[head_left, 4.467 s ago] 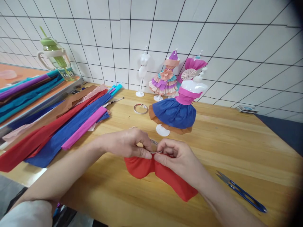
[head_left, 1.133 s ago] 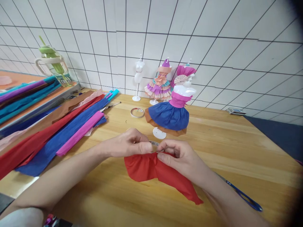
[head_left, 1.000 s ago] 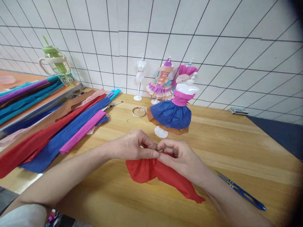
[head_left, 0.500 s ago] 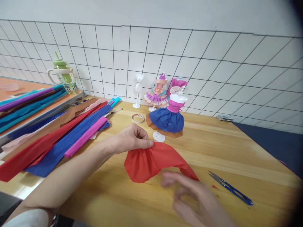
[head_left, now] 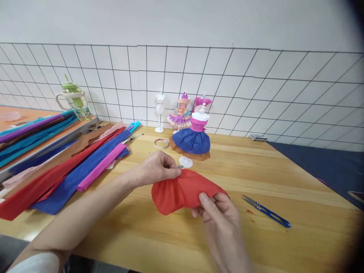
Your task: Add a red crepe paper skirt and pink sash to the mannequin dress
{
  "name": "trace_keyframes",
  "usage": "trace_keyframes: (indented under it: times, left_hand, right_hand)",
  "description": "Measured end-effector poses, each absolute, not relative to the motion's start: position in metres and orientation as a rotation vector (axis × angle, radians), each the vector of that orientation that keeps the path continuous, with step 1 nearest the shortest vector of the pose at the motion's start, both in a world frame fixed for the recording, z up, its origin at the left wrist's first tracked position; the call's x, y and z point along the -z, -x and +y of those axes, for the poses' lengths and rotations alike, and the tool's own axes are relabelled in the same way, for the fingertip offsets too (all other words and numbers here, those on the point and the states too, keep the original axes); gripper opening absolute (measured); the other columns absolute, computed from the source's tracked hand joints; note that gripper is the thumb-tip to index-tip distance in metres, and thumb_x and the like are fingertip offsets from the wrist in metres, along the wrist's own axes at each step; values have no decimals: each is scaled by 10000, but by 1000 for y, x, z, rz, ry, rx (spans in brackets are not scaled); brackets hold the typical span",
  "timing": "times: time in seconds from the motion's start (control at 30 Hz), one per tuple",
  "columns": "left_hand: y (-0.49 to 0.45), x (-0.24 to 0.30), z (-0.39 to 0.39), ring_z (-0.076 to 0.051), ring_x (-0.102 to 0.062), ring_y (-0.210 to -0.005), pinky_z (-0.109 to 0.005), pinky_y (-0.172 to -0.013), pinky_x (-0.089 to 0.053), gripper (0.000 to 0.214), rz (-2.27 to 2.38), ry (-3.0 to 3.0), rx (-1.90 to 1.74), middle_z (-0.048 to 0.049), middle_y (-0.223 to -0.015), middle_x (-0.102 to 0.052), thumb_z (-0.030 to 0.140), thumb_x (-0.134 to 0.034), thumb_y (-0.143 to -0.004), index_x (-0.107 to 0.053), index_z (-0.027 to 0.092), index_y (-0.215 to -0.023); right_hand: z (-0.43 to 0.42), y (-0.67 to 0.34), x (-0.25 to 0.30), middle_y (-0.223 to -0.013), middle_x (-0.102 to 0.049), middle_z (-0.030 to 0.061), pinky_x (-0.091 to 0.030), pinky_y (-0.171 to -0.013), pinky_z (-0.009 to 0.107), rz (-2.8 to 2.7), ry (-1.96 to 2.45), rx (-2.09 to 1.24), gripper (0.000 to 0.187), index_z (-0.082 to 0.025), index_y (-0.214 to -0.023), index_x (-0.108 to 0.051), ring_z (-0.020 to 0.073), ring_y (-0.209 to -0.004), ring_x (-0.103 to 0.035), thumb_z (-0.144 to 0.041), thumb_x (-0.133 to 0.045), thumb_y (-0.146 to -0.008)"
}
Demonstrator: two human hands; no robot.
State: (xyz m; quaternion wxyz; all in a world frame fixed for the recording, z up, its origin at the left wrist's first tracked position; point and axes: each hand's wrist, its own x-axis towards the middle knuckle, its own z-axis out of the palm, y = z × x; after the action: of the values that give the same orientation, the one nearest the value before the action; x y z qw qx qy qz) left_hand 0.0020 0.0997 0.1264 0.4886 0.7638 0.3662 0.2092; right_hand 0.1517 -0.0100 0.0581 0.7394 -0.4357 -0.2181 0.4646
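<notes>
A piece of red crepe paper [head_left: 184, 185], gathered into folds at its upper left edge, is held up over the wooden table. My left hand [head_left: 156, 167] pinches the gathered top edge between thumb and finger. On the right side, my right hand [head_left: 220, 214] grips the lower edge, thumb on the front and fingers behind. Just behind the paper stands a small mannequin [head_left: 200, 116] in a pink top and a blue skirt [head_left: 192, 141] with a brown hem. Blue thread snips [head_left: 267, 211] lie to the right of my right hand.
Strips of coloured crepe paper [head_left: 76, 159] spread over the left side. A roll of tape [head_left: 161, 143], a bare white mannequin [head_left: 160, 110] and a ruffled-dress mannequin [head_left: 182, 113] stand toward the tiled wall. A green-lidded cup [head_left: 74, 96] is at back left.
My right hand, open and blurred below the paper before, has moved up and taken hold of its right part. My left hand keeps its pinch. The view has shifted slightly.
</notes>
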Motion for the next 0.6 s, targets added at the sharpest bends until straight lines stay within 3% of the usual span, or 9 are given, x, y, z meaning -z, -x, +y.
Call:
trace_keyframes:
  times: [0.1,0.27,0.4,0.53,0.6]
  left_hand:
    - [-1,-126,98,-60,-324,-488,-197,-431,-223,326,881,-1869,-523,41,-519,-417,406,-646,-698,-535,129,-567]
    - [3,-130,95,-54,-297,-469,-198,-423,-207,344,879,-1880,-551,57,-494,-369,415,-657,-679,-507,133,-551]
    - [8,-134,93,-47,-268,-471,-195,-427,-186,382,794,-1903,-549,64,-499,-337,424,-655,-715,-467,137,-546]
    - [11,-137,90,-48,-266,-475,-193,-432,-193,391,727,-1943,-567,63,-499,-318,422,-633,-750,-464,135,-546]
    - [12,-139,88,-49,-266,-477,-192,-432,-193,390,723,-1968,-594,59,-500,-323,416,-627,-756,-466,133,-540]
  right_hand:
    - [-15,-145,-52,-641,-632,-18,-460,-433,240,-530,934,-1035,309,-186,-669,-631,113,-504,-548,-336,-878,-558]
    - [-17,-129,-44,-849,-708,35,-536,-648,311,-652,904,-999,336,-208,-877,-677,189,-756,-640,-368,-832,-626]
    - [-15,-129,-43,-685,-689,6,-502,-595,275,-734,959,-980,239,-193,-791,-683,143,-590,-582,-307,-832,-642]
    - [-17,-130,-47,-919,-735,50,-529,-800,348,-755,849,-999,310,-220,-958,-675,217,-872,-666,-337,-796,-698]
    - [-17,-129,-48,-933,-732,49,-543,-757,338,-759,837,-1014,331,-223,-971,-667,212,-855,-668,-331,-803,-690]
